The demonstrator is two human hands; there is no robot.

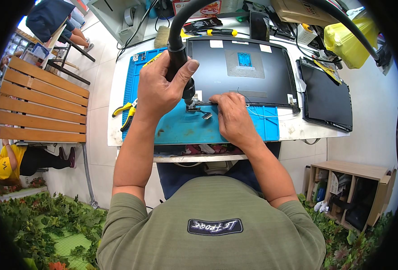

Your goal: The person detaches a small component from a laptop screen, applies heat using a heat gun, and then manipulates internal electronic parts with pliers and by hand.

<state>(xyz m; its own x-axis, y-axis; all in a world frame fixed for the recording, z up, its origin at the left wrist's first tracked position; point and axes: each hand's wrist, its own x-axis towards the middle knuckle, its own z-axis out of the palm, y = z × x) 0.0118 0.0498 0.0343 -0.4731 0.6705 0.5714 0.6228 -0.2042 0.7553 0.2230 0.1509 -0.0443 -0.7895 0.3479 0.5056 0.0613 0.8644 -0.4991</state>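
Observation:
My left hand (pixel 163 83) is wrapped round a black hot air gun (pixel 179 60) on a thick hose. Its nozzle points down at a metal hinge (pixel 193 108) by the lower left corner of a dark laptop lid (pixel 203 67). My right hand (pixel 234 114) has its fingers curled at the lid's lower edge, the index finger reaching toward the hinge; the palm side is hidden. A short cable with a flat connector (pixel 207 115) lies below the hinge. Under the lid is a blue work mat (pixel 176 130) with brown stains.
Yellow-and-black pliers (pixel 128 112) lie at the mat's left edge. A black laptop part (pixel 327 96) sits at the right. Behind the lid are a screwdriver (pixel 222 32), a brush (pixel 161 37) and a yellow bag (pixel 351 42). The black hose (pixel 333 13) arches overhead.

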